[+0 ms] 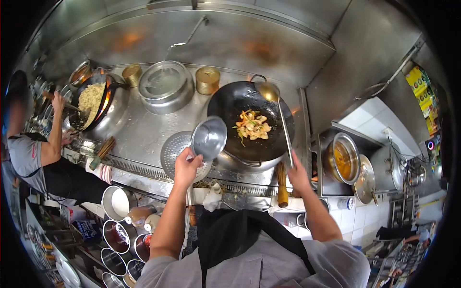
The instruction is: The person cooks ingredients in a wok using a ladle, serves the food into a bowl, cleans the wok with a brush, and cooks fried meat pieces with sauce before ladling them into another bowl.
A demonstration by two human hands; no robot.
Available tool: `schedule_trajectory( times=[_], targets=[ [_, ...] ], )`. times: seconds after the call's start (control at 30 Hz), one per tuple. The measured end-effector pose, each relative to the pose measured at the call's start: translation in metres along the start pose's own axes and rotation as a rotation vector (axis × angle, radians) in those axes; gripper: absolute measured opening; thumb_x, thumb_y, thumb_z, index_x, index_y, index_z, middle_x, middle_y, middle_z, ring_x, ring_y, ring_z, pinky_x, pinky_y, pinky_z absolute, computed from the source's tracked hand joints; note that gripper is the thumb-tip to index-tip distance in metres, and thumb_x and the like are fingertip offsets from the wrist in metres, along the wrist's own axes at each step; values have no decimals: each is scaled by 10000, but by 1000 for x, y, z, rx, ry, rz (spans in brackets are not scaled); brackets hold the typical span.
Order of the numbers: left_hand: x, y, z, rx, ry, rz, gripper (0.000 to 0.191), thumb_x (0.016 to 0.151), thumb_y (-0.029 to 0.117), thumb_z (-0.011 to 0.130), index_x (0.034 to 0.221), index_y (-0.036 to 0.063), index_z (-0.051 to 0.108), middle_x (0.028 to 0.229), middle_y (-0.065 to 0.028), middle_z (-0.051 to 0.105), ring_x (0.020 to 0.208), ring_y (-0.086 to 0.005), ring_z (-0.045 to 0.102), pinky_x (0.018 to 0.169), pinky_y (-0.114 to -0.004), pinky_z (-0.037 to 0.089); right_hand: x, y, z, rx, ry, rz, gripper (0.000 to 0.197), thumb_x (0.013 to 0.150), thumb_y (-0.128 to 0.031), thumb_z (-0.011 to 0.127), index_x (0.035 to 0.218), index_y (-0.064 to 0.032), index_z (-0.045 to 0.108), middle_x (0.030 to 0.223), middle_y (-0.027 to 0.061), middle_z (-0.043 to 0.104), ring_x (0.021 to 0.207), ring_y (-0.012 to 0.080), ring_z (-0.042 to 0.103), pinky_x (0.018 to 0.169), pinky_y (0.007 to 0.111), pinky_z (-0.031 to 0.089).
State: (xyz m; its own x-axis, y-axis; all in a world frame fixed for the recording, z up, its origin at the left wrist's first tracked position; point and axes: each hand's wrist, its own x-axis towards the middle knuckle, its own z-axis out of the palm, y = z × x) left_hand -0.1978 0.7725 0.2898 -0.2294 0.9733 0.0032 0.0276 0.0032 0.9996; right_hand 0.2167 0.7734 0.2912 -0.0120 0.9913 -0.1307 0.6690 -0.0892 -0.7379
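Observation:
My left hand (188, 166) grips the edge of a metal bowl (210, 138), which is tilted beside the left rim of a black wok (230, 108). The bowl looks empty apart from a wet sheen. My right hand (299, 176) is closed around the long handle of a ladle (267, 91), its bowl over the wok's far rim. Cooked pieces of pale meat with vegetable strips (252, 126) lie in the middle of the wok. Below my left hand, a perforated skimmer (173, 154) rests on the steel cooktop (144, 135).
Water runs from a spout (180, 44) into a large pot (164, 104). Tins (207, 81) stand beside it. A bamboo brush (282, 187) lies at the front edge. To the left, a co-worker (32, 154) stirs a flaming wok (102, 108). Sauce pots (116, 235) stand lower left.

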Motion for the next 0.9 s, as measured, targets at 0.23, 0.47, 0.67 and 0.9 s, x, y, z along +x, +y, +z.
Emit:
schedule_trajectory(
  times=[0.23, 0.47, 0.67, 0.9],
  targets=[
    [-87, 24, -81, -222, 278, -129, 203, 870, 3, 654, 774, 33, 477, 753, -51, 589, 666, -153, 652, 615, -286, 578, 149, -187, 83, 593, -236, 32, 811, 859, 67, 478, 1541, -209, 137, 721, 58, 494, 521, 129, 483, 408, 295, 389],
    [-155, 57, -139, -300, 490, -187, 101, 872, -1, 621, 847, 43, 535, 818, -71, 641, 663, -147, 654, 624, -293, 600, 324, -218, 152, 467, -450, 270, 445, 816, 62, 469, 1238, -77, 488, 579, 47, 428, 429, 180, 438, 378, 308, 367],
    [-193, 56, -183, -310, 637, -135, 80, 881, -23, 602, 901, 23, 539, 857, -85, 649, 690, -152, 659, 641, -293, 593, 243, -232, 192, -328, -183, -204, 605, 833, -22, 527, 1403, -127, 355, 828, 172, 560, 672, 320, 592, 601, 422, 506],
    [-204, 54, -196, -324, 643, -125, 99, 877, -55, 585, 881, 27, 530, 881, -91, 653, 708, -157, 661, 647, -300, 596, 211, -252, 233, -276, -115, -420, 887, 809, -34, 510, 1544, -188, 37, 1256, 285, 528, 1140, 432, 544, 934, 478, 451]
  ],
)
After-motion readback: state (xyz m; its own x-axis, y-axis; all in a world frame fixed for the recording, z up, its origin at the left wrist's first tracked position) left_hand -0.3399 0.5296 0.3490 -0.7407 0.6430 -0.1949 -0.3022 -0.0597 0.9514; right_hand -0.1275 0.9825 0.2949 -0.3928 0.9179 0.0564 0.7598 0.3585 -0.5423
